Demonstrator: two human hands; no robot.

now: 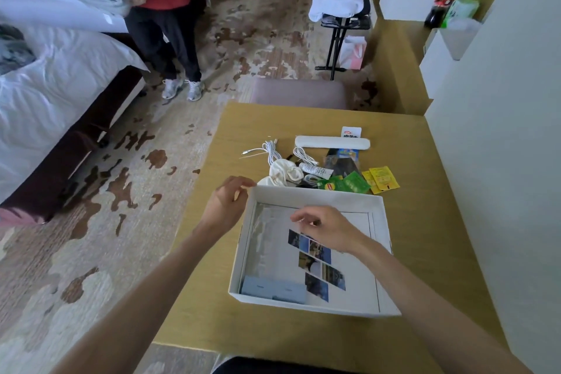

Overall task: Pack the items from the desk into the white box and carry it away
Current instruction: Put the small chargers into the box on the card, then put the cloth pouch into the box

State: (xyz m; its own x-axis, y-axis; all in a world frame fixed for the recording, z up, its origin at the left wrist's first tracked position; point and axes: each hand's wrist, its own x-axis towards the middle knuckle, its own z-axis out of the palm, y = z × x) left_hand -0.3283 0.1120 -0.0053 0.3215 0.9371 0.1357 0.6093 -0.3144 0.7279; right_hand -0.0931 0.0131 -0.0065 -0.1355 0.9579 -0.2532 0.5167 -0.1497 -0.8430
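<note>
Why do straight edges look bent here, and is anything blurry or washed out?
In the head view the wide lens bows the desk edges; light is soft, with faint shadows inside the white box; the bed linen is washed out; the right hand looks slightly smeared; print on the yellow sachets is too soft to read.

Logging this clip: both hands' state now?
Left hand: at white box corner, grip cannot be told.
Right hand: open, fingers loosely curled, holding nothing.

Open white box point(315, 196) on the desk point(425, 222), photo sheet point(315, 264) flat inside; cables point(271, 153), cloth pouch point(285, 173), tube point(315, 169), tea sachets point(352, 183) just beyond
</note>
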